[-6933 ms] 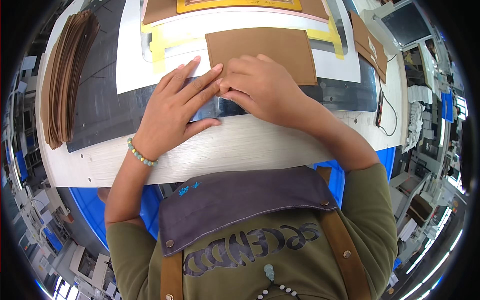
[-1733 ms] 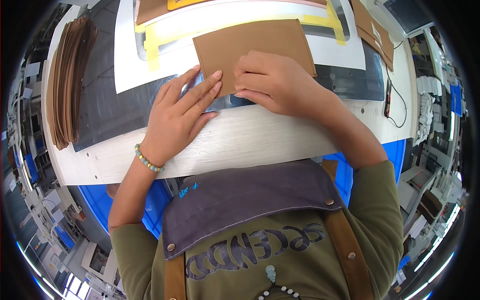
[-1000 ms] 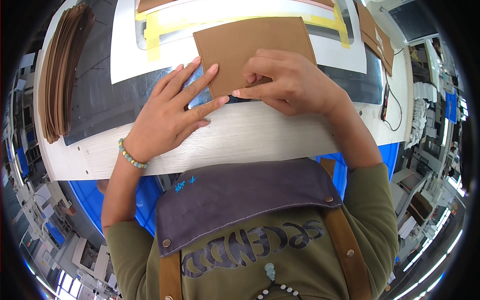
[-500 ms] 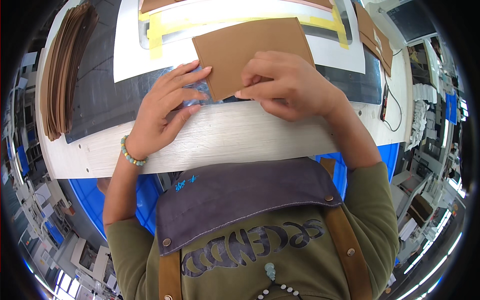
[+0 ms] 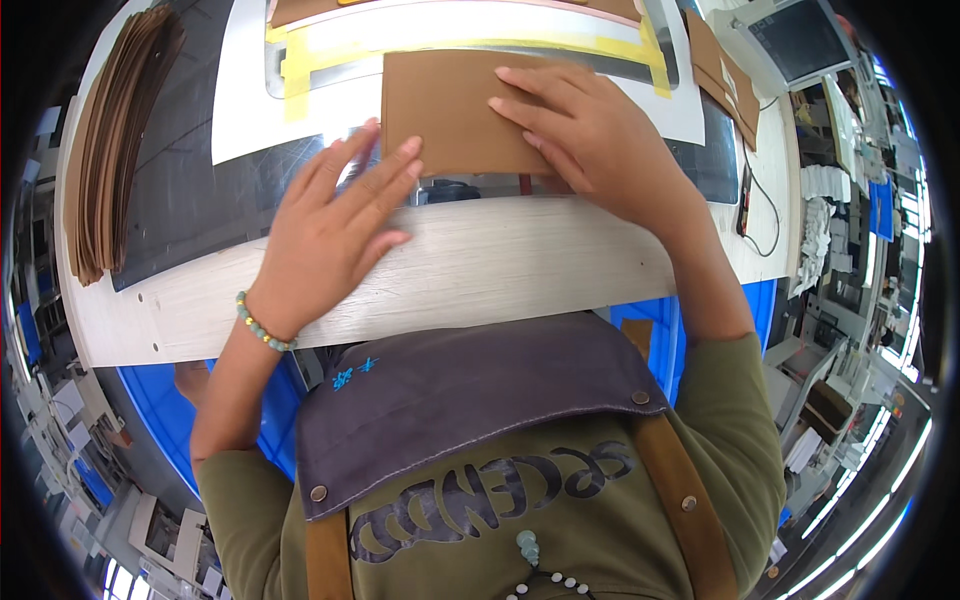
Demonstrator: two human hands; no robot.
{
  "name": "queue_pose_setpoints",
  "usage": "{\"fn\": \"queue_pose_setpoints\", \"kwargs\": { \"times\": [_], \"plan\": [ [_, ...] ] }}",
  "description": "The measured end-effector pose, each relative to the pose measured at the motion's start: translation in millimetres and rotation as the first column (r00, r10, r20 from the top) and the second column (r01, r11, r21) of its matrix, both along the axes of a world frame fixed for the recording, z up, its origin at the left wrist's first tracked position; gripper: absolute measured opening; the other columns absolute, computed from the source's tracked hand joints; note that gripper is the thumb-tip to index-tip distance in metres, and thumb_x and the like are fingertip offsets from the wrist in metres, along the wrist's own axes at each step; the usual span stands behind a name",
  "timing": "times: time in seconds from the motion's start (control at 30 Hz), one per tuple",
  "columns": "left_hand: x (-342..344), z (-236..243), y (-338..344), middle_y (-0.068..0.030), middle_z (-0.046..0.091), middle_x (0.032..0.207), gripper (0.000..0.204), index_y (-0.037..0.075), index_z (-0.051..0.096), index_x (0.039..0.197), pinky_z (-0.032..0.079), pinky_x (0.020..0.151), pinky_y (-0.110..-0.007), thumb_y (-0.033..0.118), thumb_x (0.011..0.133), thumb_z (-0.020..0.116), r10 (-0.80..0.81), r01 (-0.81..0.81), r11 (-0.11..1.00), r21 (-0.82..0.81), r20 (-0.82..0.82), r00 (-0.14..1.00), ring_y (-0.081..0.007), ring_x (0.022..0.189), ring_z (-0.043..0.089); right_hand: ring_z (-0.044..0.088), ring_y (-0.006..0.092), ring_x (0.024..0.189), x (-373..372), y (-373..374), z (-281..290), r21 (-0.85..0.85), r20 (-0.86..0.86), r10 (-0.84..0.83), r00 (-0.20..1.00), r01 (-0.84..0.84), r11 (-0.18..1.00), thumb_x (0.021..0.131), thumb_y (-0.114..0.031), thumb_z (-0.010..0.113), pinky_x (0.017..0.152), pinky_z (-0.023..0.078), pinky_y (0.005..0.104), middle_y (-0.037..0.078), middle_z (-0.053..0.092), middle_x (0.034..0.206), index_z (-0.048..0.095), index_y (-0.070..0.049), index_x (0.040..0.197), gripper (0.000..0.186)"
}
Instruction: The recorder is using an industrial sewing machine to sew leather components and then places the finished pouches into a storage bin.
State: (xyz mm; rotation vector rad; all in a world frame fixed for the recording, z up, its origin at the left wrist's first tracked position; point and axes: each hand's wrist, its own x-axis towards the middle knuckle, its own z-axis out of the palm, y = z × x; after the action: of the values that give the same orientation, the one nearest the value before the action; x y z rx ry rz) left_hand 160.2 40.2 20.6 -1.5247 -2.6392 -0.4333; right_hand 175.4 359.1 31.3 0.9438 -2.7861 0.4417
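A flat brown leather-like panel (image 5: 450, 115) lies in front of me, partly over a white sheet (image 5: 240, 125) and the dark plate (image 5: 190, 215) under it. My right hand (image 5: 590, 140) rests on the panel's right part, fingers stretched out and lying flat; the panel's right end is hidden beneath it. At the panel's left edge is my left hand (image 5: 335, 225), its fingers spread and the fingertips by the lower left corner. Neither hand grips anything.
A tall stack of brown pieces (image 5: 115, 150) stands at the far left. Yellow tape (image 5: 295, 80) frames a slot at the back. More brown panels (image 5: 720, 75), a monitor (image 5: 800, 40) and a cable tool (image 5: 744, 200) are on the right. Blue bins (image 5: 160, 400) sit below the table edge.
The brown panel has turned straighter and shifted slightly away from me. My right hand has gone from a pinch at its lower edge to lying flat on it. The whole view has shifted slightly.
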Motion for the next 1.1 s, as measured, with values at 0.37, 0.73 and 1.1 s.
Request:
{"fn": "queue_pose_setpoints", "kwargs": {
  "times": [0.37,0.73,1.1],
  "plan": [
    [-33.6,-9.2,-19.7,-0.0148,0.063,0.144,0.053,0.002,0.062,0.142,0.044,0.109,-0.047,0.026,0.096,0.072,0.390,-0.364,0.900,0.242,-0.070,0.918,-0.0383,0.139,0.050,0.068,0.0320,0.109,30.1,-69.6,14.2,-0.362,0.199,0.309,0.930,-0.224,0.905,0.092,-0.014,0.074,0.094,0.057,0.0418,0.013,0.070,0.128,0.071,-0.006,0.126,0.035],
    [-28.4,-12.6,-5.7,-0.0109,0.068,0.126,0.074,0.008,0.050,0.155,0.056,0.076,-0.025,-0.011,0.088,0.072,0.289,-0.529,0.705,0.471,0.491,0.822,-0.0131,0.091,0.066,0.064,0.0306,0.113,-70.6,-91.3,-13.2,-0.441,0.105,0.027,0.994,0.022,0.897,0.094,-0.017,0.064,0.094,0.054,0.0420,0.016,0.072,0.114,0.073,-0.004,0.121,0.032],
    [-65.4,-4.7,6.2,-0.0064,0.070,0.113,0.050,0.003,0.066,0.136,0.054,0.074,-0.024,-0.001,0.087,0.078,0.313,-0.507,0.803,0.313,0.503,0.806,-0.0101,0.081,0.060,0.069,0.0274,0.090,-84.7,-87.6,-15.2,-0.374,0.360,-0.070,0.930,0.212,0.903,0.088,-0.010,0.065,0.079,0.055,0.0397,0.009,0.071,0.094,0.077,-0.006,0.106,0.022]
  ]
}}
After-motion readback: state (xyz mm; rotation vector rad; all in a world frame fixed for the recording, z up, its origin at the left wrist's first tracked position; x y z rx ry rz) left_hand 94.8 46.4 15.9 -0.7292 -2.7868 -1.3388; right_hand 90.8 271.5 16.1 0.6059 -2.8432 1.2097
